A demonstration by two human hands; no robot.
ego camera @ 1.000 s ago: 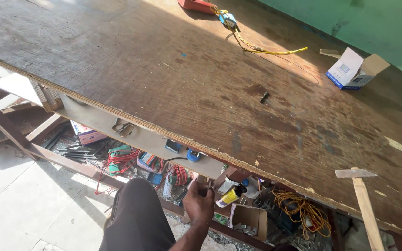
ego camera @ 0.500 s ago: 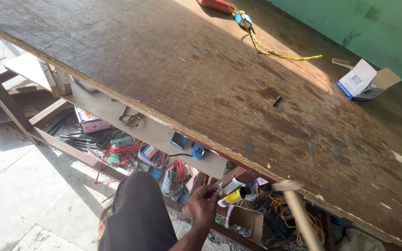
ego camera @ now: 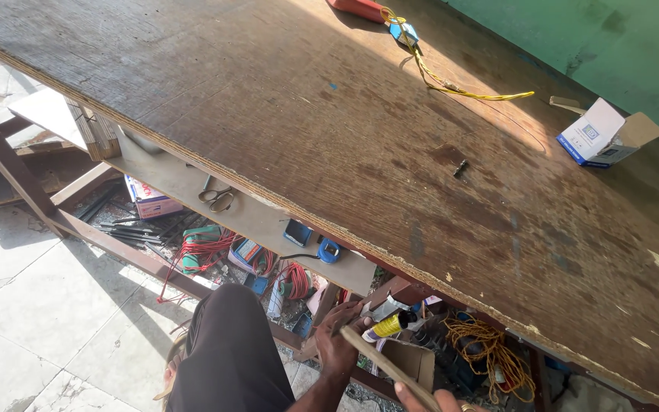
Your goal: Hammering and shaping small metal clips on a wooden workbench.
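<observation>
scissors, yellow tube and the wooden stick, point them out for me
scissors (ego camera: pixel 217 199), head view, on the handle loops
yellow tube (ego camera: pixel 387 326), head view, on its yellow body
wooden stick (ego camera: pixel 387 368), head view, mid-length of the stick

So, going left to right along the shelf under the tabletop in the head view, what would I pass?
Scissors → dark phone-like device → blue tape measure → left hand → yellow tube → coil of orange cord.

Workshop: worn plywood workbench, wire coils, scissors on under-shelf, tiled floor.
</observation>
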